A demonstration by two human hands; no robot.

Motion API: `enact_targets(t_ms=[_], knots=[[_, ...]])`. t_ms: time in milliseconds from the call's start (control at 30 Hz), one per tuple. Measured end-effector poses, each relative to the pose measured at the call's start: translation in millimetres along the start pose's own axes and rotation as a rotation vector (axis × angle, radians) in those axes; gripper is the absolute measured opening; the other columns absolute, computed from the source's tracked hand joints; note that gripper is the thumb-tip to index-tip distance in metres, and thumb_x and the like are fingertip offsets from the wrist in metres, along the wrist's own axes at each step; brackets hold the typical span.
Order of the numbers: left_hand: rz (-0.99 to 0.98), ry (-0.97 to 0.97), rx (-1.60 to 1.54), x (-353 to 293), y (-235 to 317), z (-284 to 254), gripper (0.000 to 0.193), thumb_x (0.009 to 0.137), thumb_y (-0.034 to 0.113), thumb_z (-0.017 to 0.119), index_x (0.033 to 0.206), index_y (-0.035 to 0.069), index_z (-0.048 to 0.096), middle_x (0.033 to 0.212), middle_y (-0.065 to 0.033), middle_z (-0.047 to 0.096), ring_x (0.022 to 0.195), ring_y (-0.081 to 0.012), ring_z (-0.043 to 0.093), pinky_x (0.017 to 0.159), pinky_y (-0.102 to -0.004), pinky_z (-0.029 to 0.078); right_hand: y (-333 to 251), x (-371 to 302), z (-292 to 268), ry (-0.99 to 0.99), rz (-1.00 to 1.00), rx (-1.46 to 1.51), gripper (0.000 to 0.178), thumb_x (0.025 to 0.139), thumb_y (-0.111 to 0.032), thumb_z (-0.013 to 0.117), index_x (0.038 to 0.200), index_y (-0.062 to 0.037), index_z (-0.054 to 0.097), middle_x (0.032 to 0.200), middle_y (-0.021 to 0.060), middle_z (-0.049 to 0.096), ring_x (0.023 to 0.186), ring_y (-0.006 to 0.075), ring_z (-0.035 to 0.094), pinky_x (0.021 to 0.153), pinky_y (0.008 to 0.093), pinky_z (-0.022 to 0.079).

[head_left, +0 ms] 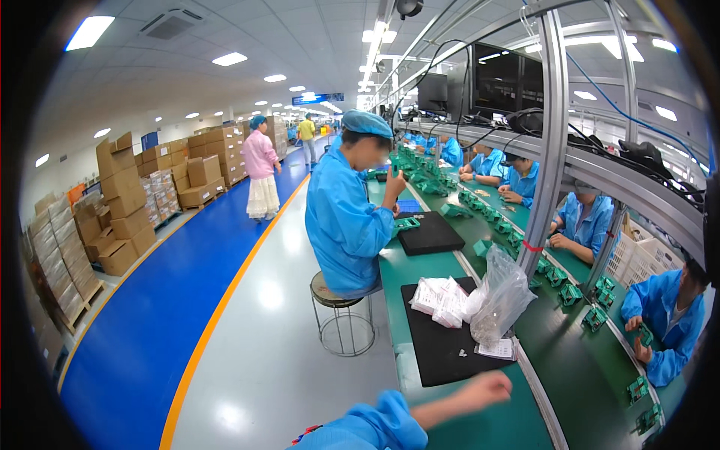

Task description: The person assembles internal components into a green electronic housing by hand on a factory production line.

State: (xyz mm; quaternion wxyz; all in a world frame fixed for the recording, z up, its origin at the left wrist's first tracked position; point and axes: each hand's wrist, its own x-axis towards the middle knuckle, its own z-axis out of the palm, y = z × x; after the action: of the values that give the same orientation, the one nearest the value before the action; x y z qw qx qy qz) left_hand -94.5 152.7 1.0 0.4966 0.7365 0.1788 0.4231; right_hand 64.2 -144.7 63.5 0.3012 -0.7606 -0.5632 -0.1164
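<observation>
My left hand (489, 388), in a blue sleeve, reaches in from the lower edge over the green bench (499, 424). Its fingers look curled closed and slightly blurred; whatever they may hold is hidden. Just beyond it lies a black mat (435, 365). On the mat are a pile of small white printed packets (442, 300) and some tiny pale pieces (463, 352). A clear plastic bag (499, 304) stands at the mat's right side, with a printed paper slip (496, 349) by its base. My right hand is out of view.
A metal frame post (544, 135) rises beside the bag. Green device parts (594, 319) line the dark green conveyor. A co-worker in blue (345, 210) sits ahead by another black mat (431, 234); others work opposite. A stool (341, 296) stands left, cartons (124, 187) beyond the blue aisle.
</observation>
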Motion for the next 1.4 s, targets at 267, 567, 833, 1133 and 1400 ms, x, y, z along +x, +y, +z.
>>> enact_targets(t_ms=[267, 567, 833, 1133, 1400], knots=[[-0.606, -0.579, -0.875, -44.2, 46.0, 168.1, 0.012, 0.072, 0.004, 0.058, 0.075, 0.007, 0.046, 0.072, -0.0022, 0.053, 0.065, -0.0112, 0.05, 0.055, -0.0254, 0.042, 5.7, -4.1, 62.9, 0.294, -0.01, 0.438, 0.017, 0.072, -0.006, 0.061, 0.087, -0.0039, 0.055, 0.084, 0.0105, 0.047, 0.074, 0.0246, 0.048, 0.064, 0.0316, 0.042], [-0.811, -0.474, -1.038, -60.8, 24.0, 162.0, 0.009, 0.078, 0.015, 0.056, 0.082, 0.008, 0.052, 0.074, -0.0016, 0.053, 0.067, -0.0103, 0.051, 0.058, -0.0219, 0.041, 3.2, -0.4, 70.0, 0.22, 0.154, 0.447, 0.014, 0.066, 0.001, 0.062, 0.077, -0.0044, 0.056, 0.078, 0.0123, 0.054, 0.071, 0.0258, 0.053, 0.063, 0.0319, 0.044], [-0.598, -0.497, -0.729, -60.4, 18.1, 163.9, 0.009, 0.08, 0.013, 0.053, 0.084, 0.005, 0.052, 0.072, -0.002, 0.052, 0.065, -0.0095, 0.05, 0.057, -0.0207, 0.04, 12.5, -0.9, 71.7, 0.267, 0.247, 0.546, 0.01, 0.067, 0.004, 0.058, 0.073, -0.002, 0.054, 0.072, 0.0092, 0.051, 0.064, 0.0211, 0.051, 0.057, 0.0273, 0.042], [-0.89, -0.624, -0.942, -56.6, 25.6, 152.1, 0.009, 0.076, 0.006, 0.053, 0.084, 0.004, 0.053, 0.074, -0.004, 0.054, 0.065, -0.0113, 0.051, 0.057, -0.0221, 0.041, 13.6, -3.0, 64.3, 0.16, 0.205, 0.55, 0.01, 0.065, 0.002, 0.061, 0.071, -0.0031, 0.055, 0.066, 0.0078, 0.049, 0.058, 0.0186, 0.047, 0.052, 0.0259, 0.039], [-0.709, -0.685, -0.844, -46.4, 11.0, 157.8, 0.011, 0.075, 0.006, 0.053, 0.085, 0.004, 0.048, 0.071, 0.0016, 0.049, 0.065, -0.0049, 0.046, 0.061, -0.0182, 0.038, 19.9, 0.3, 64.0, 0.135, 0.122, 0.567, 0.012, 0.066, 0.003, 0.062, 0.075, -0.0029, 0.057, 0.07, 0.0102, 0.054, 0.062, 0.0206, 0.053, 0.055, 0.0267, 0.042]])
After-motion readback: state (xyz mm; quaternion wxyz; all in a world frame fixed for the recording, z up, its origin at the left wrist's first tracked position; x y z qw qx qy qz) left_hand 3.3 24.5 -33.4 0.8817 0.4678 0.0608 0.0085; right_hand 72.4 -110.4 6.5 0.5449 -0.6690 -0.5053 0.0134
